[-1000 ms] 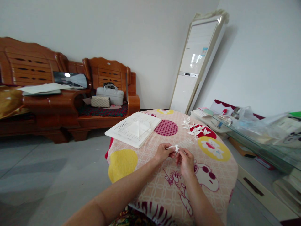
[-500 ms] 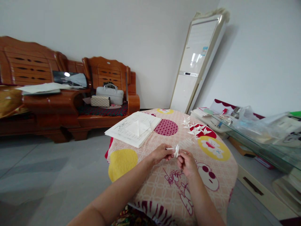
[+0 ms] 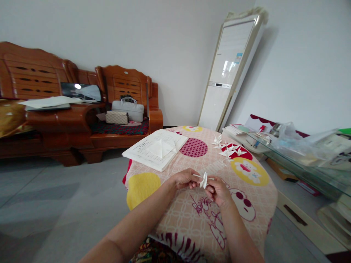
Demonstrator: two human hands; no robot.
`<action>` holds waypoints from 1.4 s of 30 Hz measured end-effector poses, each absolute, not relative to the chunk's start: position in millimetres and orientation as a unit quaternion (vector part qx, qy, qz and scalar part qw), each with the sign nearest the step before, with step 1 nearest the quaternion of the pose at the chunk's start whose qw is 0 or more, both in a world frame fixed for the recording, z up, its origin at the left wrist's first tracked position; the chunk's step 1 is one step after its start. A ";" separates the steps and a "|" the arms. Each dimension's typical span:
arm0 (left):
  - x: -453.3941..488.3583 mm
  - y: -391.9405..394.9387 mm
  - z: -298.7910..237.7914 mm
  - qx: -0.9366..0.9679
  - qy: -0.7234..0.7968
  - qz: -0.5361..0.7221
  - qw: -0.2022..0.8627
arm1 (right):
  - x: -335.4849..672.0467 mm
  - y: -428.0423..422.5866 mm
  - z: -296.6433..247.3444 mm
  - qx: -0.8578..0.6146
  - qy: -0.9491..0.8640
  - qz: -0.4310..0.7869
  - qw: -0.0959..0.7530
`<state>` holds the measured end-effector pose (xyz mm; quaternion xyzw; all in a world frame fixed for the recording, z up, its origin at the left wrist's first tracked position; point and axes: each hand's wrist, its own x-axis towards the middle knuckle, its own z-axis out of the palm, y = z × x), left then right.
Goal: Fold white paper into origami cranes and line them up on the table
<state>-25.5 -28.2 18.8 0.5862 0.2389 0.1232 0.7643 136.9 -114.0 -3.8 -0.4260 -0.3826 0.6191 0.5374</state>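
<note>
Caught at both ends over the counter (image 3: 181,221): one small folded paper figure (image 3: 203,180)!
Clamped on one thin point by the left hand (image 3: 185,179), on the opposite one by the right hand (image 3: 218,190). Best, judging from here, to keep both pinches light and level, tug evenly, never jerk, and leave the middle uncrushed. Farther back, well apart: white folded pieces (image 3: 228,152).

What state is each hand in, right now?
Left hand: closed, pinching one side of the folded white paper.
Right hand: closed, pinching its opposite side.
</note>
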 end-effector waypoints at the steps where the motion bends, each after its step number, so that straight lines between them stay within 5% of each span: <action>1: -25.8 -27.5 18.8 0.587 0.238 0.116 0.765 | 136.9 -113.8 -4.0 -0.426 -0.383 0.621 0.535; 11: -28.1 -25.7 19.1 0.597 0.212 0.074 0.770 | 139.5 -114.4 -8.8 -0.421 -0.389 0.634 0.519; 26: -22.6 -28.6 15.3 0.621 0.213 0.287 0.698 | 129.4 -111.8 -2.9 -0.446 -0.358 0.517 0.637; 42: -10.7 -34.7 8.6 0.620 0.213 0.347 0.671 | 127.2 -110.3 -3.5 -0.467 -0.340 0.460 0.675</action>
